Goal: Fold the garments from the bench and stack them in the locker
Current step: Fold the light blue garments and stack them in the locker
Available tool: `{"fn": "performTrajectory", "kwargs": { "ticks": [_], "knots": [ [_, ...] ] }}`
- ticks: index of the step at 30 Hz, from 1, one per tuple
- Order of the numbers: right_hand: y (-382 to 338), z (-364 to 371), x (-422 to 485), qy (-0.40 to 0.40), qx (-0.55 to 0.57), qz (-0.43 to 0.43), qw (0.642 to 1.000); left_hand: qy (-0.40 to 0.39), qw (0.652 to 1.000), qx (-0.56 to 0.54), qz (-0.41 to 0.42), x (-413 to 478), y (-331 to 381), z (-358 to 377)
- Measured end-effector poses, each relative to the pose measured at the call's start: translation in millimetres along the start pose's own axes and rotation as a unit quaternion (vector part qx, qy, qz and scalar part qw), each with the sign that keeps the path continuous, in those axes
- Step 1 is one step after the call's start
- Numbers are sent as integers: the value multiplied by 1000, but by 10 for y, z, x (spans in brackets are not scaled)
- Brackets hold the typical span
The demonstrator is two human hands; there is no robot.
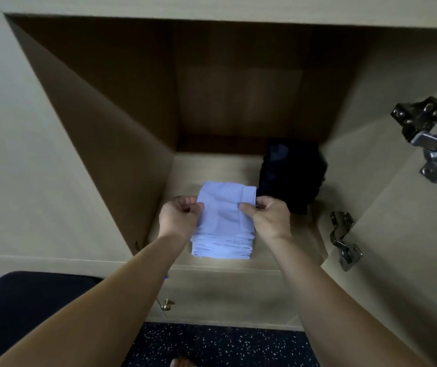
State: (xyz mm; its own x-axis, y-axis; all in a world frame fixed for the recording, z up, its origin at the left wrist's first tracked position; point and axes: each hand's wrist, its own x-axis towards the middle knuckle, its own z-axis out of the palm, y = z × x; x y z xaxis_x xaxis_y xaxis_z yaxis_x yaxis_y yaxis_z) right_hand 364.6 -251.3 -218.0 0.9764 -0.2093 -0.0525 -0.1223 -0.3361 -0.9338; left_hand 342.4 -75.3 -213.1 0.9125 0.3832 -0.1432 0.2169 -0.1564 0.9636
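Note:
A folded pale lavender garment (222,223) lies on the floor of the open wooden locker (238,170), near its front edge. My left hand (179,217) pinches the garment's left edge with curled fingers. On the right edge, my right hand (266,217) pinches it between thumb and fingers. A folded dark navy garment (291,173) sits behind and to the right of it, against the locker's right wall.
The locker door (397,234) stands open at the right, with two metal hinges (344,241) on it. A dark padded bench (27,308) is at the lower left. Speckled dark flooring (212,345) lies below the locker. A small brass knob (166,304) sticks out beneath the locker's front.

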Motion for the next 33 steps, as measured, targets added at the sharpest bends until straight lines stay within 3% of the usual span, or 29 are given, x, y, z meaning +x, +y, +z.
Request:
{"fn": "performTrajectory", "kwargs": {
  "ticks": [2,4,7,9,11,13,15,20,30,33],
  "knots": [
    [-50,-19,-38,19,-12,-21,1000,8,999,38,14,-8,10,-16],
    [-104,-46,-85,68,-98,-64,991,19,991,111,76,-35,34,-35],
    [-148,-52,-176,91,-269,-223,933,6,926,265,269,-77,104,-23],
    [-118,11,-168,20,-347,-291,891,-51,872,344,344,25,112,44],
    [-64,81,-127,-75,-386,-264,881,-140,826,434,330,82,108,98],
    [12,117,-77,-153,-388,-201,886,-190,806,483,285,132,-4,128],
    [100,147,-66,-184,-343,-157,908,-189,820,479,251,136,-161,133],
    [268,223,-93,-158,-257,-139,943,-170,880,381,226,128,-331,190],
    [-28,136,-114,-179,-299,-118,930,-165,883,388,206,14,-7,39],
    [-364,-30,-224,-100,-327,-137,930,-128,883,397,213,-181,233,-182]
  ]
}}
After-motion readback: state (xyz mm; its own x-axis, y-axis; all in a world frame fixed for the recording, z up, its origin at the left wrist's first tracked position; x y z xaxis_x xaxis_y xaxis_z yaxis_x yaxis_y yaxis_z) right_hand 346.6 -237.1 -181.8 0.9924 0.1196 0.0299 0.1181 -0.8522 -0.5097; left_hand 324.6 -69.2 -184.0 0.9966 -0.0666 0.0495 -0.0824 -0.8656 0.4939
